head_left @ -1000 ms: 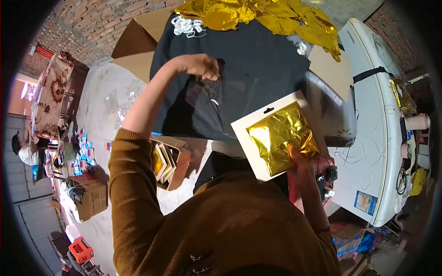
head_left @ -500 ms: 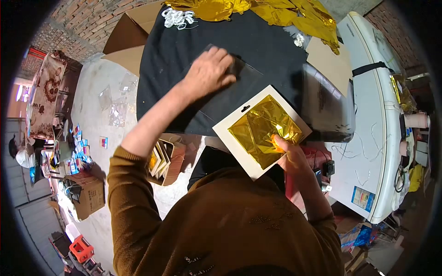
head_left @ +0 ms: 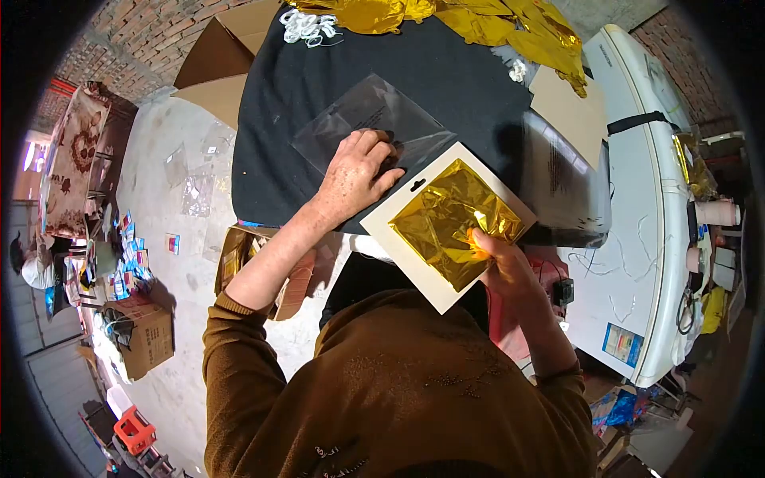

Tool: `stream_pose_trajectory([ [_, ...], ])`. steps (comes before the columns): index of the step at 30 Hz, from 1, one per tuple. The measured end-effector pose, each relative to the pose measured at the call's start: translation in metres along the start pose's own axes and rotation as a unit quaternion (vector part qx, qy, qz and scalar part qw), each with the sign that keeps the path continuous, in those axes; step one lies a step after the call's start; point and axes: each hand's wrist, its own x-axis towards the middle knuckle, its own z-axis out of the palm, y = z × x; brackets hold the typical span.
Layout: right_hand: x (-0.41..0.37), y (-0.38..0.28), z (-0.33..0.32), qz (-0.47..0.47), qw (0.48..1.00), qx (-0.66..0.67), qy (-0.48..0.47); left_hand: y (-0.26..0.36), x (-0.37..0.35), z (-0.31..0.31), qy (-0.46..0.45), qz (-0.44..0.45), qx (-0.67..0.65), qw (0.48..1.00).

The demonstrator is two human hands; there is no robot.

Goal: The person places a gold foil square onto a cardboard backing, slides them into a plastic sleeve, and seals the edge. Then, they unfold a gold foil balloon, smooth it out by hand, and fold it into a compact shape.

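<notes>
My right hand point(head_left: 504, 259) grips the lower right edge of a white card point(head_left: 426, 288) bearing folded gold foil point(head_left: 456, 223), thumb on top, tilted above the table's near edge. Left of it, my left hand point(head_left: 360, 175) rests on a clear plastic bag point(head_left: 374, 99) lying on the black cloth point(head_left: 275, 127). Its fingers are bent over the bag's lower part, and whether they pinch the film is hidden.
Gold foil pieces point(head_left: 494, 28) and white string bundles point(head_left: 307, 28) lie at the far edge. A stack of clear bags point(head_left: 558, 179) and a tan card point(head_left: 567, 111) are at right, beside a white freezer point(head_left: 637, 263). A box of cards point(head_left: 295, 287) stands below left.
My left hand has moved down towards me, and the clear bag now shows spread flat above it. The card in my right hand has shifted only slightly.
</notes>
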Motion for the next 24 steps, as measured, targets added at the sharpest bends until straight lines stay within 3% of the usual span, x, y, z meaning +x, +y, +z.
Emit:
stream_pose_trajectory([
  [2, 0.004, 0.005, -0.001, 0.065, 0.994, 0.078, 0.028, 0.001, -0.003, -0.003, -0.005, -0.018, -0.023, 1.000],
  [4, 0.000, 0.000, 0.003, -0.096, 0.991, -0.085, -0.045, 0.000, -0.006, -0.005, -0.011, -0.030, -0.039, 0.999],
  [6, 0.000, 0.005, 0.000, -0.102, 0.984, -0.130, -0.061, -0.001, -0.008, -0.007, -0.020, -0.035, -0.050, 0.998],
  [9, 0.005, 0.015, -0.007, 0.068, 0.998, -0.006, -0.008, -0.001, -0.010, -0.011, -0.028, -0.037, -0.065, 0.997],
  [11, 0.002, -0.006, 0.016, 0.107, 0.989, 0.096, 0.012, -0.005, -0.012, -0.010, -0.025, -0.024, -0.064, 0.997],
  [12, 0.000, -0.002, 0.012, 0.030, 0.999, -0.022, -0.015, -0.007, -0.013, -0.008, -0.023, -0.019, -0.063, 0.998],
  [14, -0.003, 0.009, 0.002, -0.126, 0.956, -0.255, -0.068, -0.008, -0.015, -0.006, -0.022, -0.016, -0.063, 0.998],
  [16, 0.000, -0.005, 0.015, 0.044, 0.999, 0.010, -0.030, -0.007, -0.016, -0.007, -0.025, -0.022, -0.065, 0.997],
  [17, 0.001, -0.010, 0.019, 0.128, 0.981, 0.143, -0.009, -0.006, -0.015, -0.008, -0.030, -0.024, -0.063, 0.997],
  [23, 0.000, 0.003, 0.012, 0.023, 0.993, -0.100, -0.063, 0.000, -0.009, -0.015, -0.037, 0.005, -0.029, 0.999],
  [24, 0.000, -0.008, 0.023, 0.073, 0.997, -0.033, -0.022, 0.002, -0.007, -0.019, -0.035, 0.014, -0.015, 0.999],
])
